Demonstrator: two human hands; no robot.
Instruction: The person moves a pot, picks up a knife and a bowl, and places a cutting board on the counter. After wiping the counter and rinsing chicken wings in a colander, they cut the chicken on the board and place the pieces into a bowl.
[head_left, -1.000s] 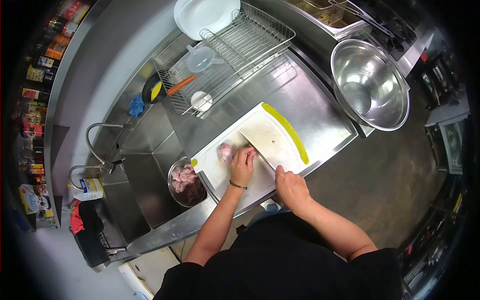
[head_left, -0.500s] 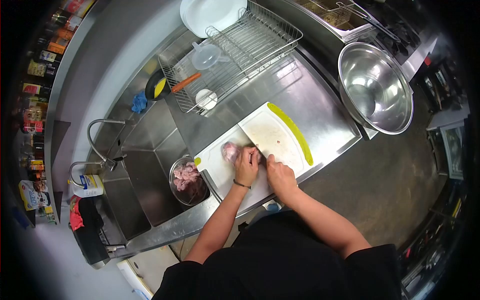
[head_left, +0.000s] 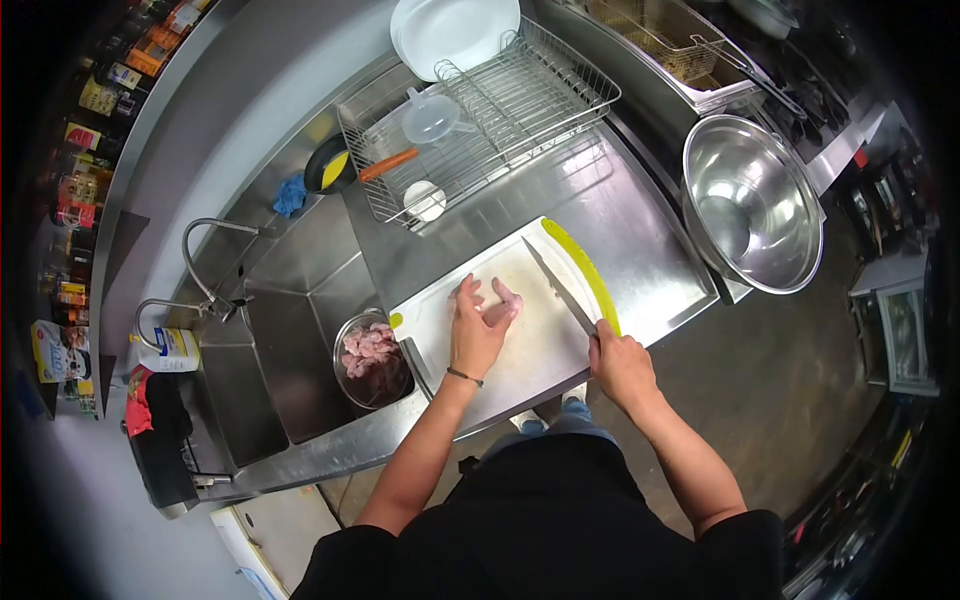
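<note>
Pale wall (head_left: 235, 120) with a shelf (head_left: 150, 130) of bottles (head_left: 98, 97) at left; alongside, a steel counter (head_left: 640, 200) with a sink (head_left: 290, 365) reflects bright light. Dull grey-brown floor (head_left: 740, 390) at right.

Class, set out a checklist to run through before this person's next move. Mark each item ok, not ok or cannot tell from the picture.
1. Knife held by its handle in the right hand: ok.
2. Left hand apart from the blade: ok, a gap shows.
3. Left fingers tucked in for cutting: not ok, they look spread.
4. Left hand's grip on the meat firm: cannot tell.
5. Board secured against slipping: cannot tell.
6. Small bowl near the board: ok.
</note>
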